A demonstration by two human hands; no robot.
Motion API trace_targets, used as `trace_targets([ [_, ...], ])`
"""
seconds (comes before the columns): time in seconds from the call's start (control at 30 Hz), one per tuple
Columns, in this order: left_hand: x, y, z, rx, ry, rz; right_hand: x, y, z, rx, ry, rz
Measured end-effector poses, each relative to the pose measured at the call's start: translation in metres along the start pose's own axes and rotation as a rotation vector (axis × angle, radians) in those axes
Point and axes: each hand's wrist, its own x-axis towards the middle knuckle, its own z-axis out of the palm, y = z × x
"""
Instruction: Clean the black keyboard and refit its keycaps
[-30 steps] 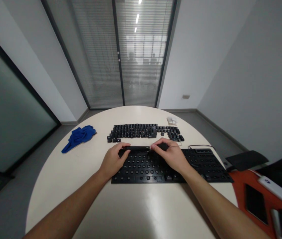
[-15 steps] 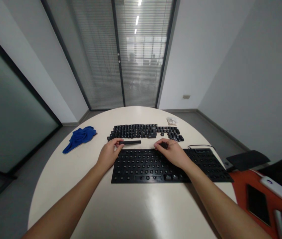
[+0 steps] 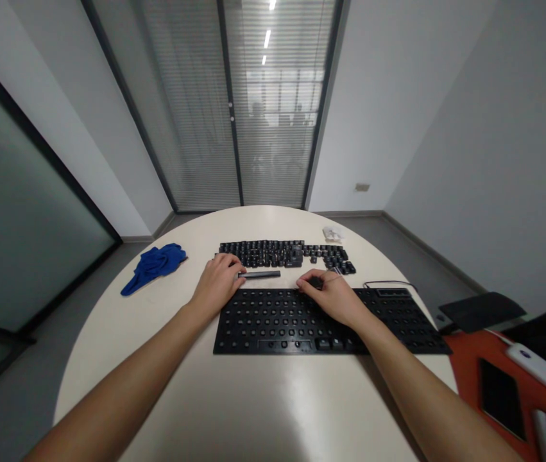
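My left hand (image 3: 219, 279) is at the upper left corner of the black keyboard base (image 3: 273, 314), whose keys are mostly off. Its fingers pinch the left end of a long dark spacebar keycap (image 3: 265, 274), which points right just beyond the base. Over the base's upper middle is my right hand (image 3: 328, 292), thumb and fingertips pressed together. Thin wire shows by its knuckles, but what its fingers hold is hidden. Behind both hands lie rows of loose black keycaps (image 3: 258, 252). A few dark keys (image 3: 329, 344) sit on the base's bottom row.
A crumpled blue cloth (image 3: 157, 263) lies on the left of the round white table (image 3: 234, 404). A small clear bag (image 3: 333, 233) is at the back right. The keyboard's cable (image 3: 388, 282) curls behind it. An orange chair (image 3: 469, 359) at right holds a phone (image 3: 501, 394) and a white power strip (image 3: 542, 369).
My left hand has shifted slightly right and turned more palm-down, carrying the spacebar keycap a little to the right. My right hand has barely moved.
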Motion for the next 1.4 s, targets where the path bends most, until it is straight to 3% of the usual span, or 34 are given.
trace_targets([
  [0.5,0.012,0.003,0.011,0.101,-0.049,-0.021,-0.002,-0.003,0.000,-0.047,0.001,0.035],
  [0.67,0.015,0.005,0.014,0.067,-0.037,-0.054,-0.001,0.000,0.001,-0.018,0.019,-0.022],
  [0.97,0.013,0.003,0.012,0.105,-0.015,-0.131,-0.001,-0.005,0.000,-0.069,-0.024,0.048],
  [1.4,0.013,0.009,0.010,0.139,-0.016,-0.147,-0.001,-0.008,0.000,-0.071,0.008,0.012],
])
